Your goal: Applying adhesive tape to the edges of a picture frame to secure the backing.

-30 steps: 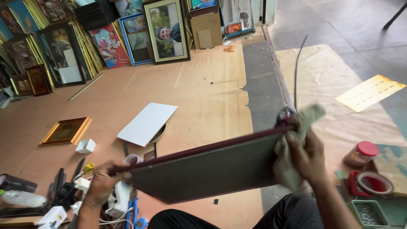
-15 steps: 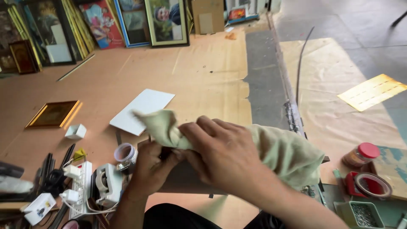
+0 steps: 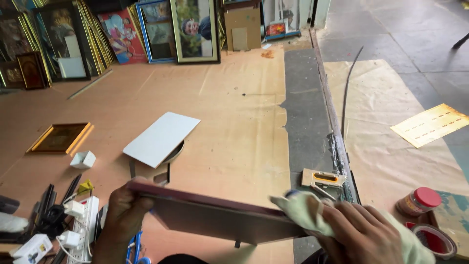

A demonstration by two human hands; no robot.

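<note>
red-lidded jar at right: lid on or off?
On. The red-lidded jar stands upright beside the tape roll, its red cap seated on top.

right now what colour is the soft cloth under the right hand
Pale green; the soft cloth shows best in the head view, under the right hand.

Place: picture-framing workshop, where I work on the floor.
Stock: framed pictures (image 3: 193, 29) leaning along the wall.
Tools: staple gun (image 3: 322, 179), tape roll (image 3: 436, 240), power strip (image 3: 84, 226).
Floor: brown paper sheeting (image 3: 234, 122).
</note>
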